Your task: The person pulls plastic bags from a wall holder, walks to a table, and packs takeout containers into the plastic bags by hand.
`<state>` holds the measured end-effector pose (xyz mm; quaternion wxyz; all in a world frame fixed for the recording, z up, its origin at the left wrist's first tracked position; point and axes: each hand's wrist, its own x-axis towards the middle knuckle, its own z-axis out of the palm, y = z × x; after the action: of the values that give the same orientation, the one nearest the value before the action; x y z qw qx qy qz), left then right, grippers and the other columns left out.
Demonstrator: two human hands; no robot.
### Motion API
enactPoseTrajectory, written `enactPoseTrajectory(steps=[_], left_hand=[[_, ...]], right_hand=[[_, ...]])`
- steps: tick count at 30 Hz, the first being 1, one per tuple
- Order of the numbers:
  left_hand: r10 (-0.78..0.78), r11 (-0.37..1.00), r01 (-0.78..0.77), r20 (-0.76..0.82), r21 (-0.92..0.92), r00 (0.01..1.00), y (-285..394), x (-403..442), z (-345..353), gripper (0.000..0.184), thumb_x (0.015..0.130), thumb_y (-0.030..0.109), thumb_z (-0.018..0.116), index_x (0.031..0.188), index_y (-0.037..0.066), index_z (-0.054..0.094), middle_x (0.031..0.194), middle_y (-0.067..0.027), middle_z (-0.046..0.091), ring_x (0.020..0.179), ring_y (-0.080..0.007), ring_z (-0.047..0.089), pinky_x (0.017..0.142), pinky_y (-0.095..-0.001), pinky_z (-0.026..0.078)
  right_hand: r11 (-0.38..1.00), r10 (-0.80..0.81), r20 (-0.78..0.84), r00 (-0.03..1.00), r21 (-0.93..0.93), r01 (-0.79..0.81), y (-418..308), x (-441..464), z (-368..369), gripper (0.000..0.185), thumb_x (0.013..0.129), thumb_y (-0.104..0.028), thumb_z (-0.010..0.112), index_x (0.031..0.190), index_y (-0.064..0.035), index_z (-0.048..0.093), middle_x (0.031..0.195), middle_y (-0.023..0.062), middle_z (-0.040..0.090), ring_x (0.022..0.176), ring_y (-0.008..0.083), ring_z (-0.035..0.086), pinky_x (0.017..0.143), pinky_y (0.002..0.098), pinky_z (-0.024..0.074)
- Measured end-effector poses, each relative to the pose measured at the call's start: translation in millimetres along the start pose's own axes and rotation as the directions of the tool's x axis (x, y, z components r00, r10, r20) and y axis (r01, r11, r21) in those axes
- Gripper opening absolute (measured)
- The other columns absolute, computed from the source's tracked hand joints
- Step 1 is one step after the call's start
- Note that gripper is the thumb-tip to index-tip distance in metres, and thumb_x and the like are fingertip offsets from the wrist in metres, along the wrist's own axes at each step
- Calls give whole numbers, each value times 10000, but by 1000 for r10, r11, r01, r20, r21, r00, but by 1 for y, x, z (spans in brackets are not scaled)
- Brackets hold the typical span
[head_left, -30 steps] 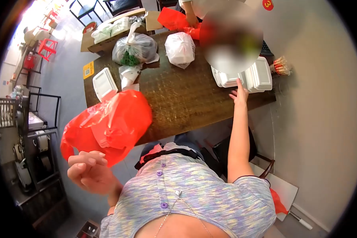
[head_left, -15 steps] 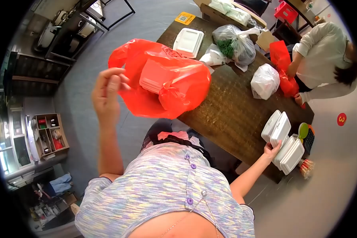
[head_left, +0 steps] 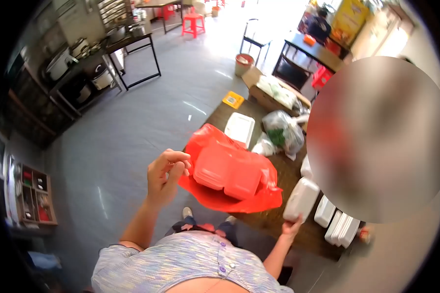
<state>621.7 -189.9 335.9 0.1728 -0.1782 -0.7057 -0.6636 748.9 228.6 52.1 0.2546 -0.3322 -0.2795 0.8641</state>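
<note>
My right hand [head_left: 292,227] grips the near end of a white foam takeout box [head_left: 302,199], held tilted above the table's front edge. My left hand [head_left: 167,177] is half curled, thumb apart from the fingers, holding nothing I can see. Its fingertips are at the left edge of a red plastic bag [head_left: 239,204]. Takeout boxes [head_left: 215,163] sit inside the bag, tinted red by its film. To the right of the held box stand more white foam boxes [head_left: 341,228] in a row.
On the wooden table [head_left: 264,222] are a closed white box [head_left: 240,128], a clear bag with greens [head_left: 284,133] and a yellow card [head_left: 233,100]. A cardboard carton [head_left: 259,93] stands behind. A blurred disc hides the right side, where a co-worker stood.
My view has tilted up, showing more floor and the far room. My right hand has lifted a takeout box from the row and brought it left. The red bag now lies wider open.
</note>
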Motion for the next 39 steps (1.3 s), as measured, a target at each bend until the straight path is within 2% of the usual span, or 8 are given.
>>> enactPoseTrajectory(steps=[7,16,22,28,32,33,36,39], left_hand=[[-176,928,252,-273,275,946,-33,-51,-99,165,885,127,466,977,27,559,805,-56,578,654,-94,551,624,-213,467],[-15,909,365,-861,200,508,27,-231,-392,188,906,186,464,943,36,571,817,-40,575,665,-92,535,602,-229,444],[138,932,312,-977,183,159,79,-340,-553,212,917,222,446,912,52,574,787,-23,554,651,-83,507,595,-221,430],[256,865,392,-947,314,196,171,-427,-672,220,908,206,456,918,24,579,814,-47,569,674,-108,543,623,-236,457],[374,857,470,-884,213,-281,201,-539,-760,219,899,203,473,918,22,595,830,-45,589,666,-97,534,610,-225,457],[400,871,436,-844,227,-358,208,-568,-777,208,898,189,467,901,25,595,812,-39,583,664,-93,528,615,-221,456],[492,860,424,-683,285,-540,232,-630,-825,196,894,171,460,865,26,588,780,-26,566,658,-82,519,622,-218,447],[585,803,524,-543,284,-603,280,-682,-866,212,898,175,444,836,21,576,758,-26,550,662,-88,512,628,-228,436]], right_hand=[[907,126,-53,991,-399,-137,113,62,-19,331,779,-262,608,1018,-48,523,858,82,592,747,236,572,629,354,491],[120,733,95,673,-993,10,432,-69,162,219,777,-220,555,864,-22,519,725,111,566,609,246,550,522,365,468],[-383,905,-205,374,-776,501,610,-255,219,188,775,-192,520,761,-4,517,637,131,548,517,253,535,451,372,452],[-614,783,-369,501,-332,716,774,-369,289,214,773,-164,484,658,14,515,549,150,530,425,260,520,379,380,436],[-275,961,-30,273,-94,957,987,-536,374,224,788,-214,452,736,-6,518,608,147,538,466,282,557,389,417,465],[-158,976,81,201,-367,917,1059,-597,377,193,756,-123,441,621,-1,504,492,147,495,374,239,487,341,373,417],[188,970,-60,-234,-423,886,1264,-825,357,134,800,-172,466,825,-62,538,689,113,561,597,219,564,492,340,475],[350,839,-238,-489,-452,820,1230,-1153,290,130,820,-173,482,749,-66,497,579,52,477,447,162,472,366,281,390]])
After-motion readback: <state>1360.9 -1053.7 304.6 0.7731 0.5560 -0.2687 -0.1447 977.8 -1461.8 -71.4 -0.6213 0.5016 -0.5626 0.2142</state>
